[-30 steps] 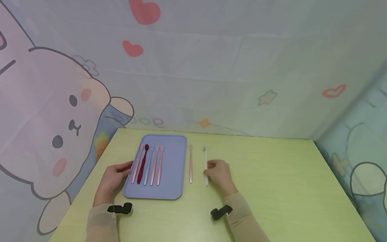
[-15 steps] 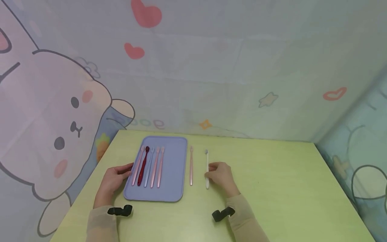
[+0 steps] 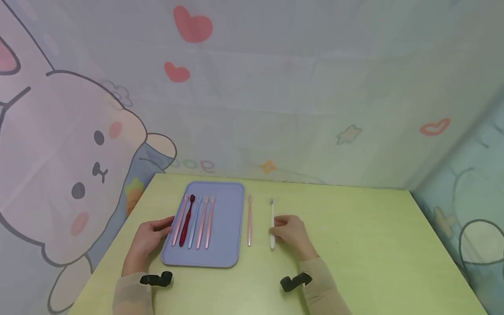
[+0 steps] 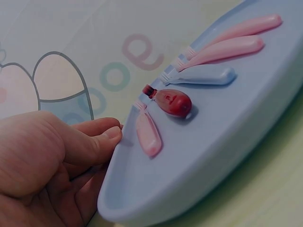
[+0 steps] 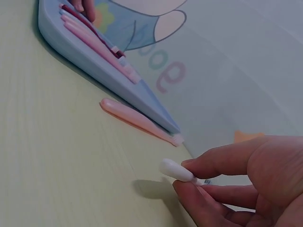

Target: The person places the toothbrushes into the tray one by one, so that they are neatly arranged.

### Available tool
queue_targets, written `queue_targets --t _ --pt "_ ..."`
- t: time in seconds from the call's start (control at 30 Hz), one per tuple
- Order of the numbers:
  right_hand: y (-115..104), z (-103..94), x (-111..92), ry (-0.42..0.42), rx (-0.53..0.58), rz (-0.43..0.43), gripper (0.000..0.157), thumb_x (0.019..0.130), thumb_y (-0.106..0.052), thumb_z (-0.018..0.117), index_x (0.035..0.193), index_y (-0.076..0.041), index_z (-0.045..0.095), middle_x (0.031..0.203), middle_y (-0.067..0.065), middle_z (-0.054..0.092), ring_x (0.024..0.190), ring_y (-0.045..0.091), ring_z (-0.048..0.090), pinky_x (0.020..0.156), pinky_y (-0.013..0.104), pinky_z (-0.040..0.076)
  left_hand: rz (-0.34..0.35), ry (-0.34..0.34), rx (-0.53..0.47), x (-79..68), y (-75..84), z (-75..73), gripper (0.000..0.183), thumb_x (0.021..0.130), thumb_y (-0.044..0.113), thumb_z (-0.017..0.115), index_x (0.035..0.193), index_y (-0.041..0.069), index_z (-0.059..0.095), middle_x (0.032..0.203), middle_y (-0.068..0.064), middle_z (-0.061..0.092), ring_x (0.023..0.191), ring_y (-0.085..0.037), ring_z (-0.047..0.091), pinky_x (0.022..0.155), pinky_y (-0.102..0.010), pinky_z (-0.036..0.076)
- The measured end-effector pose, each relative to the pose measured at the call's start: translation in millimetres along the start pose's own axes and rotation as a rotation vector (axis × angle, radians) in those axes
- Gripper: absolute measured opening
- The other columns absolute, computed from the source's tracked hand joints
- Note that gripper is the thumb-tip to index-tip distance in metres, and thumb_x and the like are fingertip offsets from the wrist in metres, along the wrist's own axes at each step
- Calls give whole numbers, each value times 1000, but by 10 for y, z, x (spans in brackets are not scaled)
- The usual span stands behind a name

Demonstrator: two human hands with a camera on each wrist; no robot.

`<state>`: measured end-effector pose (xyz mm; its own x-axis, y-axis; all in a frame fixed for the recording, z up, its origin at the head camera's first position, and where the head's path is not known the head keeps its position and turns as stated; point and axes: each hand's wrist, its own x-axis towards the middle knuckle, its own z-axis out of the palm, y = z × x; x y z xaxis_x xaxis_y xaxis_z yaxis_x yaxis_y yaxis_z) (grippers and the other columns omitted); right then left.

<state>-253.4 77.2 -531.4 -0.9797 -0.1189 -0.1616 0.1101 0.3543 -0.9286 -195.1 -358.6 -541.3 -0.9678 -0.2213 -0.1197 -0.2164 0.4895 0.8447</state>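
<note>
My right hand point(image 3: 293, 234) pinches a white toothbrush point(image 3: 272, 240) between thumb and fingers, over the table right of the tray. Its white handle end point(image 5: 174, 169) casts a shadow beneath it in the right wrist view. My left hand point(image 3: 146, 243) holds the left rim of the blue-lavender tray point(image 3: 224, 258), with the thumb point(image 4: 111, 135) at the edge. On the tray lie a dark red toothbrush point(image 3: 187, 223), a pale blue toothbrush point(image 3: 194, 227) and several pink toothbrushes point(image 3: 201, 227), roughly side by side, heads away from me.
One more pink toothbrush point(image 3: 250, 223) lies on the yellow-green table point(image 3: 354, 262), between the tray and the white toothbrush. A cloth backdrop point(image 3: 275, 87) with cartoon prints rises behind the table's back edge. Each sleeve bears a black wrist strap point(image 3: 156, 279).
My right hand has moved slightly to the right with the white toothbrush, away from the lone pink one. The left hand stays at the tray's rim. The head view has tilted up a little.
</note>
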Motion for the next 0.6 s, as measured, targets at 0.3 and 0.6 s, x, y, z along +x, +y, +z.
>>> queue_targets --t 0.3,0.6 --pt "48 -13 51 -9 85 -12 51 82 3 79 131 13 68 110 17 76 83 17 72 73 32 65 8 -2 12 -5 4 -23 44 104 10 69 147 1 62 149 -26 59 148 -48 43 122 -61 32" --pt "58 -35 44 -18 104 3 51 85 3 80 133 13 67 114 19 75 89 20 73 77 34 66 -5 -12 7 6 -5 0 44 104 9 69 147 1 62 147 -26 60 149 -48 41 123 -62 31"
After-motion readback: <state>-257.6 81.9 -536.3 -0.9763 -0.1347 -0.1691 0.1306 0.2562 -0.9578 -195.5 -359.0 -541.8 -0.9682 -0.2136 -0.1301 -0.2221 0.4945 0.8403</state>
